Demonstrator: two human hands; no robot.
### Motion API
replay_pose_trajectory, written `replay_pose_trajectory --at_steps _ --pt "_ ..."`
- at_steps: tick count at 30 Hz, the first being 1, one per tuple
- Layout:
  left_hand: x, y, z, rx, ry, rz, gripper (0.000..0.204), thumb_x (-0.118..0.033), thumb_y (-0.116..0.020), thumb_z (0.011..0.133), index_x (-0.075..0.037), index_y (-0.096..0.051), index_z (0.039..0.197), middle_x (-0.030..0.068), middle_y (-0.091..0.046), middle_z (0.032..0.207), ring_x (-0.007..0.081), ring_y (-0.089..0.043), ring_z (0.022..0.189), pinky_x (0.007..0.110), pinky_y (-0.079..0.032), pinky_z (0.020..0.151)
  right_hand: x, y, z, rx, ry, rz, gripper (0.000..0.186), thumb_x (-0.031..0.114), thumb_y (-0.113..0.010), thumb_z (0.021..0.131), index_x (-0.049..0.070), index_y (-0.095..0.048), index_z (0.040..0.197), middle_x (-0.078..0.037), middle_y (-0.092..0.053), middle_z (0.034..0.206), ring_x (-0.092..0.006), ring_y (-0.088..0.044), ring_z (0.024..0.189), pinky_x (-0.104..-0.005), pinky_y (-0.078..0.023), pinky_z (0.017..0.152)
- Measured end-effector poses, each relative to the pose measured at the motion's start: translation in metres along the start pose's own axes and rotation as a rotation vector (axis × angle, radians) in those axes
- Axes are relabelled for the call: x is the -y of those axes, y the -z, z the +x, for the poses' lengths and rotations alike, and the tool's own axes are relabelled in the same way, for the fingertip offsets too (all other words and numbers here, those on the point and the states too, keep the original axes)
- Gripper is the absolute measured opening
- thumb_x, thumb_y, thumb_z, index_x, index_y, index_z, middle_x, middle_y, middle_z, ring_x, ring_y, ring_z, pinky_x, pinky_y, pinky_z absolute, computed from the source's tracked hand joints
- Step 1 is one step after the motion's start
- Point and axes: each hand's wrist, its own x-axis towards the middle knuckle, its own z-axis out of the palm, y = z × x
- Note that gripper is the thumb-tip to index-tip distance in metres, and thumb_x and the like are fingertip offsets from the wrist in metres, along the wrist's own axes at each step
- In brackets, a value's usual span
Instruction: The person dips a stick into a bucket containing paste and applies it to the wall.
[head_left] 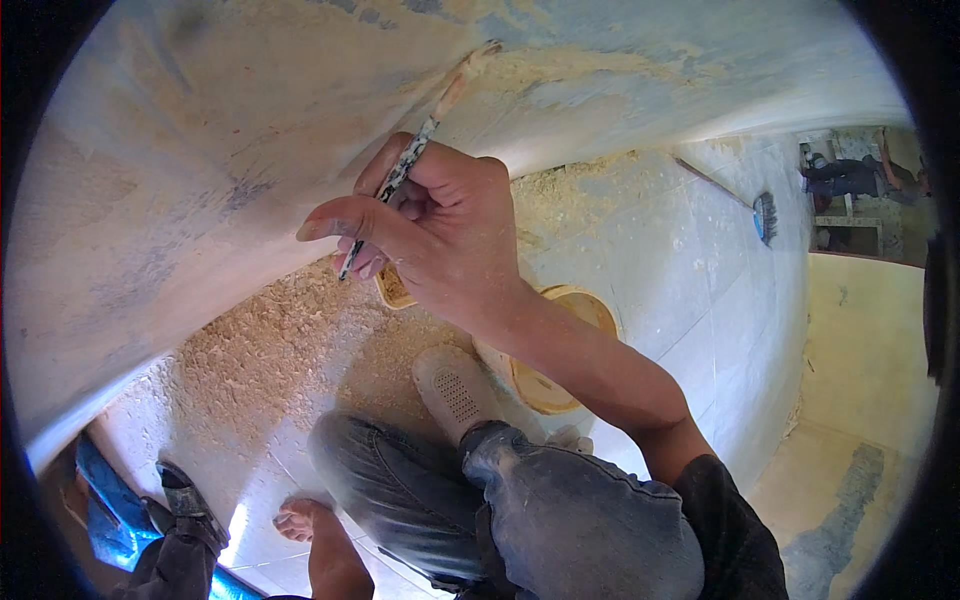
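Observation:
My right hand (440,220) is raised at the wall, its fingers closed round a slim tool (400,165) with a black-and-white speckled handle. The tool's tan-smeared tip meets the wall (250,130) at a rough, tan-coated ridge; whether it is a brush or a scraper I cannot make out. Low on the left, near my knee, is my left hand (297,520), fingers curled; the inside of its grip is hidden. Beneath the right hand, partly covered by it, sits a small yellow container (394,290) of tan crumbs.
A round yellow tub (545,397) stands behind my right forearm. Tan debris (250,350) covers the floor along the wall. A broom (765,218) lies farther right. At lower left is another person's sandalled foot (190,500); one more person (860,178) is at far right.

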Motion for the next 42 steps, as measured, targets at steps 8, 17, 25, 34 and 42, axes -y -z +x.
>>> replay_pose_trajectory --at_steps 8,17,25,34,42 --pt "0.001 -0.003 0.003 0.006 -0.003 -0.018 0.058 -0.049 -0.036 0.093 -0.015 -0.039 0.139 0.0161 -0.040 0.140 0.0365 -0.035 0.132 0.054 -0.030 0.105 -0.006 -0.002 0.002 0.003 -0.056 0.053 0.013 0.001 -0.064 0.089 -0.002 -0.062 0.077 -0.011 -0.070 0.072 -0.0105 -0.066 0.054 -0.0200 -0.052 0.044" --pt "0.002 -0.010 0.002 -0.014 -0.011 -0.009 0.058 -0.049 -0.037 0.091 -0.015 -0.040 0.138 0.0148 -0.043 0.137 0.0366 -0.039 0.128 0.054 -0.032 0.103 -0.007 0.002 -0.014 0.077 -0.099 0.064 0.013 0.003 -0.064 0.090 -0.003 -0.065 0.079 -0.009 -0.067 0.066 -0.0098 -0.065 0.052 -0.0197 -0.051 0.042" --pt "0.011 -0.017 0.011 -0.055 -0.011 0.017 0.057 -0.049 -0.037 0.090 -0.016 -0.042 0.137 0.0140 -0.043 0.137 0.0357 -0.039 0.128 0.053 -0.032 0.103 0.001 0.001 -0.030 -0.078 -0.125 0.115 0.027 0.017 -0.076 0.083 -0.001 -0.062 0.068 -0.007 -0.060 0.049 -0.0090 -0.059 0.041 -0.0236 -0.043 0.036" --pt "0.001 -0.004 0.002 -0.007 0.010 -0.020 0.057 -0.048 -0.034 0.092 -0.015 -0.041 0.138 0.0141 -0.041 0.140 0.0344 -0.036 0.132 0.053 -0.030 0.105 0.004 0.010 -0.039 0.091 -0.109 0.037 0.017 0.008 -0.069 0.088 -0.002 -0.060 0.078 -0.010 -0.066 0.062 -0.0074 -0.060 0.045 -0.0189 -0.043 0.037" --pt "0.010 -0.018 0.012 -0.021 0.001 0.012 0.058 -0.049 -0.034 0.092 -0.015 -0.040 0.139 0.0138 -0.041 0.140 0.0341 -0.035 0.132 0.053 -0.028 0.106 0.014 0.007 -0.034 0.159 -0.173 0.131 0.016 0.007 -0.066 0.089 -0.002 -0.060 0.078 -0.010 -0.067 0.063 -0.0078 -0.061 0.045 -0.0196 -0.043 0.035"
